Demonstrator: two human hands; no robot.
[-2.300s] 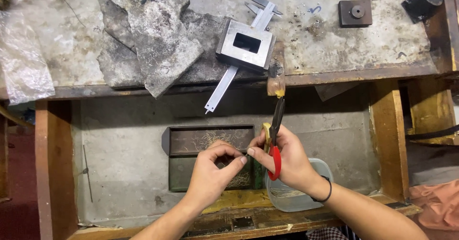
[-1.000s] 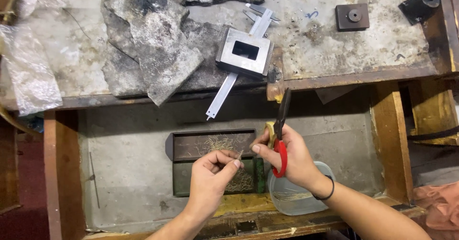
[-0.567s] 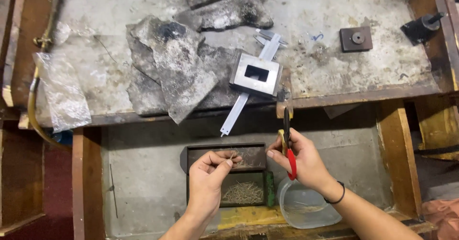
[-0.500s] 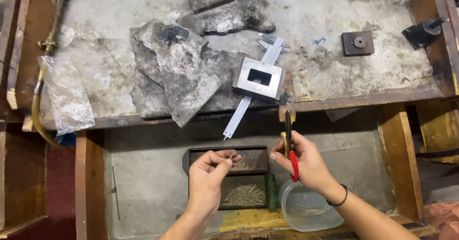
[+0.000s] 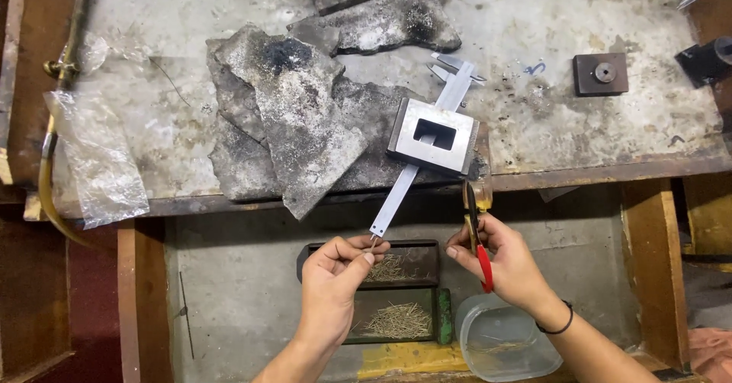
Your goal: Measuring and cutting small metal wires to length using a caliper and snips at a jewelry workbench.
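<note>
Left hand (image 5: 335, 272) pinches a thin wire piece (image 5: 373, 240) between thumb and forefinger, fingertips closed on it, raised over the dark tray (image 5: 320, 252) of similar wire bits, so strays likely drop back in; right hand (image 5: 503, 265) is wrapped shut around red-handled pliers (image 5: 479, 238), nose up near the bench edge (image 5: 595, 175); plier jaws too small to tell; clear tub (image 5: 503, 345) just below the right wrist.
</note>
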